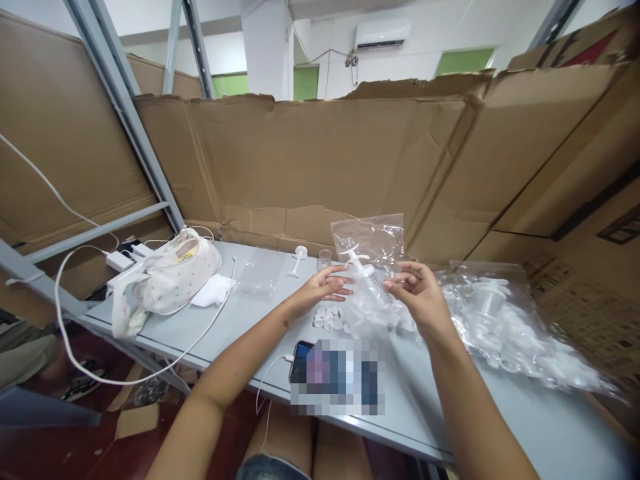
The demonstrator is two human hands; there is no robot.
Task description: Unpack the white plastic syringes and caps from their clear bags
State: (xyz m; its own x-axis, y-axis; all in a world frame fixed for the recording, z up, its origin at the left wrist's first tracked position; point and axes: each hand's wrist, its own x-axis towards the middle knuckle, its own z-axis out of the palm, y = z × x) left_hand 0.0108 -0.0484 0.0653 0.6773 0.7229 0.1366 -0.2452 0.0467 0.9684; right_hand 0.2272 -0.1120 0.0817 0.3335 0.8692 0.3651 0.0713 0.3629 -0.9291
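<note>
Between my hands a clear plastic bag (370,233) stands upright, with white plastic parts, one with a T-shaped end, showing in or behind it. My right hand (420,297) pinches the bag's right side between thumb and fingers. On the other side, my left hand (327,290) has its fingers stretched out and apart; whether they touch the bag is hard to tell. Small white round caps (330,320) lie just below my left hand. Behind it are a clear cup-like cylinder (324,259) and a white plunger-like piece (297,261).
A large clear bag of white parts (490,320) lies at the right. Nearest me is a phone (305,367) on a cable, partly blurred out. A fabric bag (173,273), a power strip (123,260) and a flat clear bag (257,273) are leftward. Cardboard (310,160) walls the back.
</note>
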